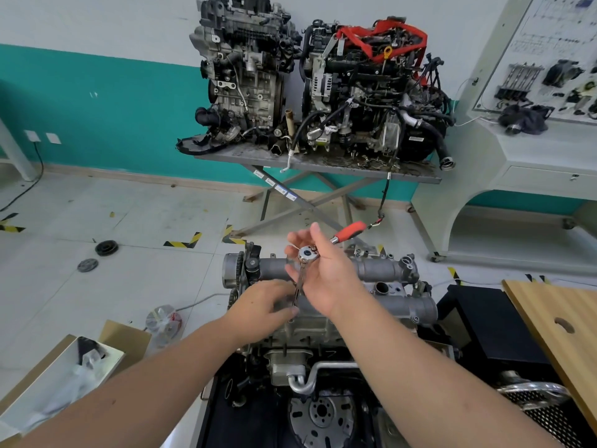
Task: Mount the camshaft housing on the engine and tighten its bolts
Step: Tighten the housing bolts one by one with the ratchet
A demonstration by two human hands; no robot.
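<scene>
Grey cast aluminium forms the camshaft housing point(381, 270), which sits on top of the engine point(310, 331) in the lower middle of the view, its two tube-shaped runs lying side by side across the engine's top. A toothed sprocket point(239, 265) shows at the housing's left end. Above the housing the right hand point(326, 270) holds the round head of a ratchet wrench point(306, 253), fingers curled loosely around it, while the red-orange handle point(350, 231) sticks out past the hand to the upper right. A slim metal extension bar point(299, 282) drops from the ratchet head toward the housing. The left hand point(268, 302) is lower and to the left, fingers bent around the bottom of that bar just over the housing; the exact contact point with the housing is hidden by the fingers.

Below the engine a flywheel point(323, 412) and a bent metal pipe point(310, 379) are visible. An open cardboard box point(64, 370) lies on the tiled floor point(97, 205) to the left, with a crumpled plastic bottle point(163, 321) beside it and two dark pulleys point(106, 248) further back. A wooden board point(562, 321) with an oval hole sits at the right. Well behind, two complete engines point(245, 69) stand on a scissor-legged bench point(323, 163) against a teal and white wall point(97, 98).
</scene>
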